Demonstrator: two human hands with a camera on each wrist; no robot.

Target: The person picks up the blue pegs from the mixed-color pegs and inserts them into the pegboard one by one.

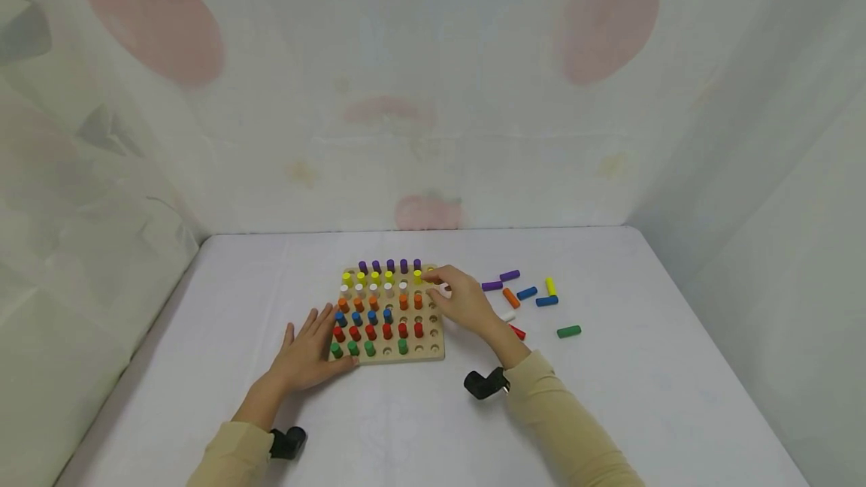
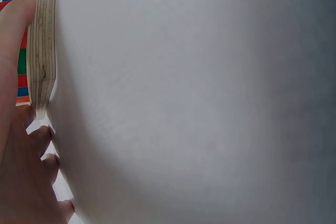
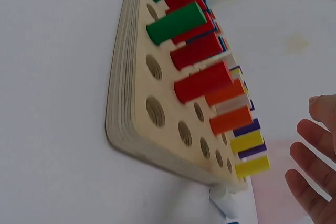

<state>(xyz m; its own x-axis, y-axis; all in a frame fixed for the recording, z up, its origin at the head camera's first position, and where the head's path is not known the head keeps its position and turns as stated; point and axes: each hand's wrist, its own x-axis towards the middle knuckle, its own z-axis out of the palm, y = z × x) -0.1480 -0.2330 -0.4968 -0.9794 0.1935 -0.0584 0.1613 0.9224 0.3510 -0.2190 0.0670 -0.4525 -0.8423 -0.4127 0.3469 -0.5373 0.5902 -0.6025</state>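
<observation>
A wooden pegboard [image 1: 422, 352] holds rows of purple, yellow, white, orange, blue, red and green pegs, with some bare holes. My left hand [image 1: 306, 355] rests against its left side, fingers spread, the thumb on the near left corner. In the left wrist view the thumb [image 2: 21, 11] touches the board's edge. Over the board's right side is my right hand [image 1: 467, 299], thumb and fingers apart. The right wrist view shows those fingers [image 3: 310, 166] clear of a standing yellow peg [image 3: 252, 166], holding nothing. A white peg [image 3: 223, 200] lies beside the board.
Right of the board, loose pegs are scattered on the white table [image 1: 649, 397]: purple [image 1: 510, 275], blue [image 1: 527, 293], orange [image 1: 510, 297], yellow [image 1: 551, 286], red [image 1: 517, 331] and green [image 1: 569, 331]. A patterned curtain [image 1: 473, 156] hangs behind the table.
</observation>
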